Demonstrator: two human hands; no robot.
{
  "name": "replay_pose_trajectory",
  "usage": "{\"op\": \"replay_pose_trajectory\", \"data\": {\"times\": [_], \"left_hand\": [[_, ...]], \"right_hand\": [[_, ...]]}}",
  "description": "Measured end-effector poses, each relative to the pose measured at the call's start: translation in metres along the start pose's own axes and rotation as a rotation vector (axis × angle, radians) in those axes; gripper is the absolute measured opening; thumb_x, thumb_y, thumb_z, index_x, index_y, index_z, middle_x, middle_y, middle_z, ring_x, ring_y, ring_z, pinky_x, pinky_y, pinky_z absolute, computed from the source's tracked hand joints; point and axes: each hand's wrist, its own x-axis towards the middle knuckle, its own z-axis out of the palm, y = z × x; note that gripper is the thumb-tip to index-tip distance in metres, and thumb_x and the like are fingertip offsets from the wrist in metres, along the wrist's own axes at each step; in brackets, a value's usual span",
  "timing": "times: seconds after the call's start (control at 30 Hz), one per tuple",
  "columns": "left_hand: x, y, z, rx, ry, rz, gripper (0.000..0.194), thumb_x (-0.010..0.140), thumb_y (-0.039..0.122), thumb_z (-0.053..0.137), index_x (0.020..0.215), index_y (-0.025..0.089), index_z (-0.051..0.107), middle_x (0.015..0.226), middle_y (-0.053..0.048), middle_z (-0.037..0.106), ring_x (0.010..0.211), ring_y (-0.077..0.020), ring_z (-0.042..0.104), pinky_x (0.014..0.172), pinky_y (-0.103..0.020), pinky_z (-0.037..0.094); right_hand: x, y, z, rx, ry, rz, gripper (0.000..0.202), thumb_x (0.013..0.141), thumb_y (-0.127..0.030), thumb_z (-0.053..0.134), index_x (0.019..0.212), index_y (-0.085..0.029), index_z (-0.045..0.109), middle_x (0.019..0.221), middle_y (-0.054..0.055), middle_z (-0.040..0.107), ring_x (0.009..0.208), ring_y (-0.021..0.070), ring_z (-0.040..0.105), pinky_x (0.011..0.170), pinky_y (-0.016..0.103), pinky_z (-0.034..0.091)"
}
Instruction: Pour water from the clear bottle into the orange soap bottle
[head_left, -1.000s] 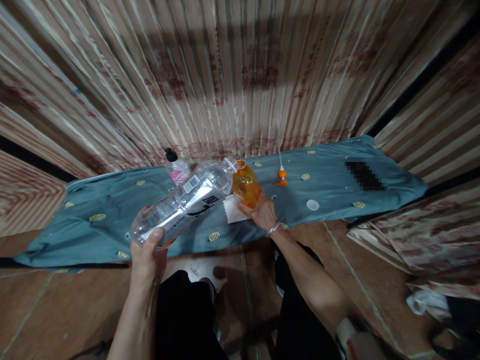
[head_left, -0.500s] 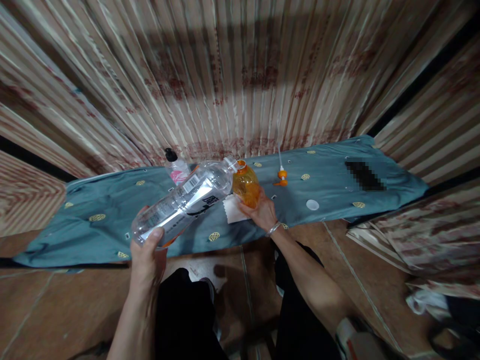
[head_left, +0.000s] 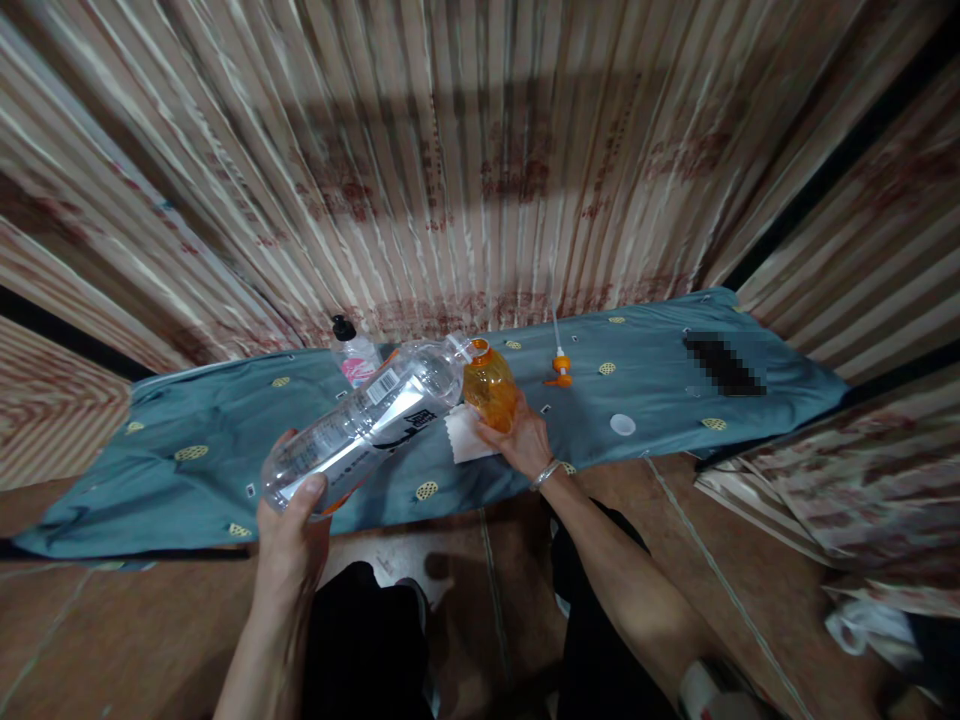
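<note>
My left hand (head_left: 296, 505) is wrapped round the base of a large clear plastic bottle (head_left: 367, 425) with a silver and black label. The bottle slants up to the right, its mouth at the neck of an open, see-through orange bottle (head_left: 489, 388). Closed round the lower part of the orange bottle is my right hand (head_left: 523, 437), with a bracelet at the wrist. Whether liquid passes between the mouths is too small to tell. An orange pump head (head_left: 561, 368) with a clear tube lies to the right.
On the teal cloth (head_left: 187, 400) are a black-topped bottle (head_left: 354, 352) behind the clear bottle, a white paper (head_left: 466, 440), a white disc (head_left: 622, 425) and a dark pixelated object (head_left: 724, 365). A striped curtain (head_left: 480, 150) hangs behind.
The whole scene sits slightly lower in the view. Both hands keep their hold, and the two bottles stay mouth to mouth with little visible change.
</note>
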Motion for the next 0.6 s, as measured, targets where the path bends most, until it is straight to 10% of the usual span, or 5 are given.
{"op": "replay_pose_trajectory", "data": {"times": [0.6], "left_hand": [[0.0025, -0.0050, -0.0069, 0.032, -0.001, 0.027, 0.081, 0.054, 0.053, 0.098, 0.128, 0.034, 0.070, 0.131, -0.006, 0.073, 0.120, -0.0340, 0.069, 0.094, -0.049, 0.064]], "right_hand": [[-0.0001, -0.0017, -0.0001, -0.012, 0.006, 0.009, 0.069, 0.082, -0.039, 0.083, 0.143, -0.018, 0.056, 0.124, 0.015, 0.082, 0.112, 0.0329, 0.081, 0.094, 0.044, 0.066]]}}
